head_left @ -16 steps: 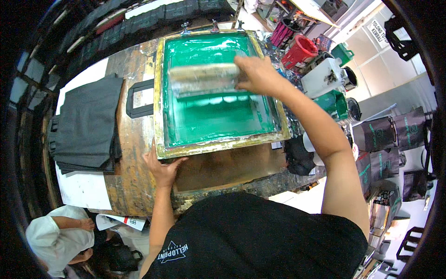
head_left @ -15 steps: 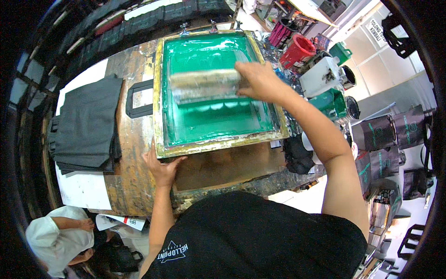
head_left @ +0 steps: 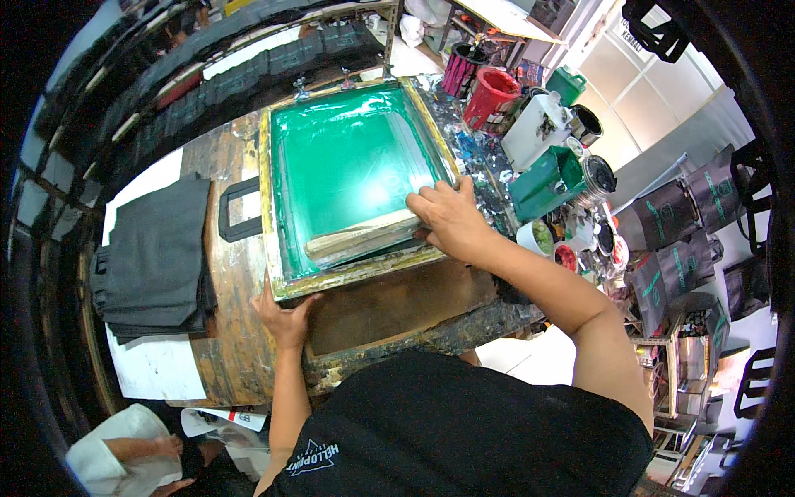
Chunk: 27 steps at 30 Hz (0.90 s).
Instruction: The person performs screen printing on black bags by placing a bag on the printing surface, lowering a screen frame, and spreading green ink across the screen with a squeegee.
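A screen-printing frame (head_left: 267, 199) with yellowed, ink-stained edges lies on the worktable, its mesh (head_left: 331, 157) coated in green ink. My right hand (head_left: 451, 219) is closed around the right end of a wooden-handled squeegee (head_left: 360, 238), which lies across the near end of the mesh. The squeegee's blade is mostly hidden. At the frame's near left corner, my left hand (head_left: 284, 319) grips the edge, thumb and fingers on either side of the corner. From under the frame's left side sticks out a black bag handle (head_left: 234, 217).
Left of the frame sits a stack of black bags (head_left: 157, 253). Clamps (head_left: 302, 88) line the frame's far edge. To the right stand a red bucket (head_left: 494, 95), a white jerrycan (head_left: 537, 128) and a green container (head_left: 542, 182). A person in white (head_left: 124, 451) is at lower left.
My right hand has drawn the squeegee from the middle of the mesh to its near end. The left hand stays at the frame's corner. The whole view has shifted slightly.
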Motion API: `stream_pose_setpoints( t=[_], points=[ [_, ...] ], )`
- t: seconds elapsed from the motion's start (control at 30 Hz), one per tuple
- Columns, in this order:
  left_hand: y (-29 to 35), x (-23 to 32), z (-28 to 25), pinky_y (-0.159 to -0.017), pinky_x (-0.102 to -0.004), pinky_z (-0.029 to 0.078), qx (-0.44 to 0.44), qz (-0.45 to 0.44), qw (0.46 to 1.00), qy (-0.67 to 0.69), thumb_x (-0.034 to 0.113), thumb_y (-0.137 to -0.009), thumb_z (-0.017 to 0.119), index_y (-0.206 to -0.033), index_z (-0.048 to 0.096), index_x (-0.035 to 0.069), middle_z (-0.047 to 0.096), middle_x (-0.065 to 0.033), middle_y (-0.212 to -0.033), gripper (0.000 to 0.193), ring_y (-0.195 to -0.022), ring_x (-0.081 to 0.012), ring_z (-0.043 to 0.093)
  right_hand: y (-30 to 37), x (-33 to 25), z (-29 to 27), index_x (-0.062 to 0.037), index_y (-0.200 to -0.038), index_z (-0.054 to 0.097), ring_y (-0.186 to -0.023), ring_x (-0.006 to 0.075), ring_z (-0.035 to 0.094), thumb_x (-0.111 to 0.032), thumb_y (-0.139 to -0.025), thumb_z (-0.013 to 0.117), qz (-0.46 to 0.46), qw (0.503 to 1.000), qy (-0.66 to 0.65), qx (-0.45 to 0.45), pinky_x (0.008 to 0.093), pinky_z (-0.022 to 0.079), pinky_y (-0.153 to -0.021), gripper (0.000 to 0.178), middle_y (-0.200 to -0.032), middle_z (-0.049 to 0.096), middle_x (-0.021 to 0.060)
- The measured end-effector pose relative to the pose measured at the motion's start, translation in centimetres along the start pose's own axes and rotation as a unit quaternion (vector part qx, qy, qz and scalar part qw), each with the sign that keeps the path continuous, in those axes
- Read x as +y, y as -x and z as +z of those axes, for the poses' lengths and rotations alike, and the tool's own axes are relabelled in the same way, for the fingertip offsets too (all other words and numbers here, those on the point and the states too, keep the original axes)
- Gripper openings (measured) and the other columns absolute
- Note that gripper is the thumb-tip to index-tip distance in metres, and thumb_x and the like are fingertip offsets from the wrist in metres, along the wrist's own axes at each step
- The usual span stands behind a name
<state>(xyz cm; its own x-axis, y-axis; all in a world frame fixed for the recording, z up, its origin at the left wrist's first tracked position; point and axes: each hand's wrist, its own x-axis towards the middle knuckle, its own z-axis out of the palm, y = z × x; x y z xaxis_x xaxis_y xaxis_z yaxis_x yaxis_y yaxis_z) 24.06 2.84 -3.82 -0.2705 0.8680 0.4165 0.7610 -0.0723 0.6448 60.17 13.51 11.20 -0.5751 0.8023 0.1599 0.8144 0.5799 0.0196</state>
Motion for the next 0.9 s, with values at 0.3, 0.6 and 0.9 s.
stream_pose_setpoints(
  t=[0.3,0.6,0.9],
  points=[
    [0.3,0.1,-0.2,-0.099,-0.0484,0.041,-0.015,-0.035,0.999,-0.020,0.041,-0.055,0.103,-0.151,0.053,0.000,0.070,-0.0179,-0.122,0.116,-0.109,-0.0370,0.056,-5.4,4.0,2.7,-0.0149,-0.122,0.054,-0.108,0.0290,0.059,-0.015,-0.073,0.088,0.006,0.998,0.022,0.056,0.0560,0.035,-0.097,0.059,-0.105,0.060,0.0052],
    [0.1,-0.3,-0.1,-0.098,-0.0489,0.041,0.011,0.060,0.997,-0.045,0.054,-0.053,0.099,-0.148,0.053,-0.005,0.069,-0.0178,-0.130,0.122,-0.107,-0.0362,0.059,-14.5,10.2,6.4,-0.0159,-0.119,0.057,-0.108,0.0270,0.060,-0.021,-0.077,0.087,-0.036,0.991,0.041,0.119,0.0520,0.035,-0.095,0.053,-0.107,0.062,0.0050],
    [0.3,-0.3,-0.2,-0.093,-0.0481,0.042,0.023,0.056,0.998,-0.003,0.066,-0.054,0.095,-0.142,0.056,-0.007,0.069,-0.0178,-0.129,0.121,-0.108,-0.0348,0.059,-24.6,15.5,8.6,-0.0154,-0.126,0.057,-0.114,0.0276,0.062,-0.023,-0.076,0.088,-0.059,0.993,0.023,0.096,0.0515,0.032,-0.096,0.059,-0.113,0.065,0.0056]
  ],
)
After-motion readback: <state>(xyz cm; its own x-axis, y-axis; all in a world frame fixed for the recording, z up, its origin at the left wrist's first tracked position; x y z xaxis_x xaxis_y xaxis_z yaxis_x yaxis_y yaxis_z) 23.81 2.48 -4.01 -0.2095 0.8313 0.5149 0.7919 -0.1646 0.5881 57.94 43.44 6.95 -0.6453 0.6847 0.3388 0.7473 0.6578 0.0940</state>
